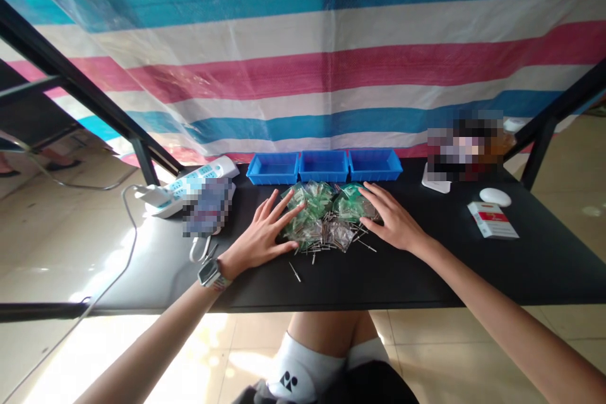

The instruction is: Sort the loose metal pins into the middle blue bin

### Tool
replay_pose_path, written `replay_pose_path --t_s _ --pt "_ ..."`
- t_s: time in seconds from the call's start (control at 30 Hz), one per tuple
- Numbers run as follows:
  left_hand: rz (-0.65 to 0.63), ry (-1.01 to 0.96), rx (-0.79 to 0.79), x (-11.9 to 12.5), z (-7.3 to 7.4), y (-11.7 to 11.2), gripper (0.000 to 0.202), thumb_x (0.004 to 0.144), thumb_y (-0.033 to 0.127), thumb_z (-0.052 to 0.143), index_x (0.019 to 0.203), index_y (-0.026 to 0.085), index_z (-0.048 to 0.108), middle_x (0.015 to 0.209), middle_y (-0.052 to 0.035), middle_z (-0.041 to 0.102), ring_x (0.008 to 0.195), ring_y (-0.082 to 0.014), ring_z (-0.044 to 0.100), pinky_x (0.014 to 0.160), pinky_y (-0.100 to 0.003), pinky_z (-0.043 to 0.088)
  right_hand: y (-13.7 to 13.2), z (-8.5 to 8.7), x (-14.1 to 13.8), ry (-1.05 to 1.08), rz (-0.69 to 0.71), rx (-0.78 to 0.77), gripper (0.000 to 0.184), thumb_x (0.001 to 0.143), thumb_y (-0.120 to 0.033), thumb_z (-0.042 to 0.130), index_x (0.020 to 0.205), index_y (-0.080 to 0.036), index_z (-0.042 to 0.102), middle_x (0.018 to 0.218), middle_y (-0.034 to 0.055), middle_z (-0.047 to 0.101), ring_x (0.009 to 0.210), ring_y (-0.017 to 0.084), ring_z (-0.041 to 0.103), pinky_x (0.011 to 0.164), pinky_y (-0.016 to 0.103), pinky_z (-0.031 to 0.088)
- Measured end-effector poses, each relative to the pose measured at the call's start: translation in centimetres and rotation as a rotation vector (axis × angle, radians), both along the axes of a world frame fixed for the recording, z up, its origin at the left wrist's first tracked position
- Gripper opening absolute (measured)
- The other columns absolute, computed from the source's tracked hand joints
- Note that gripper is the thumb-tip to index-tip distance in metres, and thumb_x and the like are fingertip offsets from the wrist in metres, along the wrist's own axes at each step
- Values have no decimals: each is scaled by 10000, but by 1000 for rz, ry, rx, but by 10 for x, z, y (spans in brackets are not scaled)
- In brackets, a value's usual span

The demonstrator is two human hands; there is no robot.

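Observation:
A heap of small clear plastic bags with green contents [322,211] lies in the middle of a black table [426,271], with thin metal pins [295,272] scattered around it. My left hand [264,233] rests on the heap's left side, fingers spread flat. My right hand [391,218] lies on the heap's right side, fingers stretched out. A watch [209,273] is on my left wrist.
Three blue bins [324,166] stand in a row behind the heap. A white power strip [189,185] with its cable lies at the left. At the right are a red-and-white box [492,219] and a white round object [495,196]. A striped tarp hangs behind.

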State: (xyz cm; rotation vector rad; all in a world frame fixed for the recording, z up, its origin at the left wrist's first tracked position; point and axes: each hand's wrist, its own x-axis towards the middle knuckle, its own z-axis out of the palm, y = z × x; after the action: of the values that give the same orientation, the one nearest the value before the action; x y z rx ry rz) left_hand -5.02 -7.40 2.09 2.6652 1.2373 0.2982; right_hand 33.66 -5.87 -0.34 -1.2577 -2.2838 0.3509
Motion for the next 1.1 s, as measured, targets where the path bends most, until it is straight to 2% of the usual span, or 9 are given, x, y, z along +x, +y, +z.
replay_pose_path --t_s 0.07,0.17,0.3,0.47,0.6,0.7,0.83,0.93,1.1 --pt "-34 22 -10 -2 -3 1 923 983 735 552 1728 347 169 1816 -93 91 1660 -458 29 1289 -681 209 5 -3 -8 -28 40 -7 743 1030 -510 587 1687 -271 334 1738 123 356 1610 364 331 1304 605 336" --pt "-35 33 4 5 -7 -3 1009 946 771 578 1734 299 161 1807 -135 131 1657 -454 85 1296 -658 220 10 -5 -24 -68 95 -1 742 1021 -526 600 1674 -260 369 1713 130 405 1592 369 368 1309 622 308" --pt "29 21 25 20 -12 -14 1022 946 781 563 1735 257 177 1800 -165 151 1655 -460 94 1296 -661 219 9 -3 -39 -96 159 13 716 1008 -513 619 1642 -242 426 1679 138 458 1564 354 418 1309 605 305" --pt "103 -3 50 35 -21 -29 987 965 768 541 1730 246 201 1793 -173 180 1652 -478 70 1285 -683 234 4 1 -44 -96 229 33 661 979 -461 647 1584 -238 501 1610 139 532 1511 357 473 1294 620 312" --pt "152 -36 71 40 -21 -37 1002 979 761 518 1741 237 131 1797 -191 142 1652 -484 51 1272 -703 240 8 7 -46 -46 205 44 674 968 -520 652 1569 -244 523 1662 154 451 1530 393 430 1265 609 365" --pt "64 -29 64 38 -12 -40 1083 933 815 534 1744 241 103 1803 -193 91 1647 -499 54 1274 -714 219 16 6 -50 -43 177 7 712 1026 -578 559 1639 -240 428 1722 152 370 1572 375 383 1278 588 352" --pt "-133 11 82 32 -2 -43 1098 844 880 584 1725 337 218 1806 -132 138 1626 -531 136 1273 -728 205 27 0 -59 -53 193 -10 689 1061 -614 477 1632 -229 452 1665 144 477 1562 360 414 1287 588 335" --pt "-119 7 124 34 -5 -45 1090 845 862 607 1723 337 231 1808 -157 92 1612 -547 167 1258 -727 241 29 -2 -64 -31 255 7 655 1071 -622 450 1598 -236 504 1610 132 549 1524 349 470 1274 582 357" --pt "-40 -25 182 47 -13 -41 1151 829 869 612 1730 270 223 1799 -210 62 1612 -570 114 1248 -738 236 28 4 -66 14 363 8 578 1094 -547 451 1582 -242 511 1564 119 599 1489 313 517 1268 566 373"
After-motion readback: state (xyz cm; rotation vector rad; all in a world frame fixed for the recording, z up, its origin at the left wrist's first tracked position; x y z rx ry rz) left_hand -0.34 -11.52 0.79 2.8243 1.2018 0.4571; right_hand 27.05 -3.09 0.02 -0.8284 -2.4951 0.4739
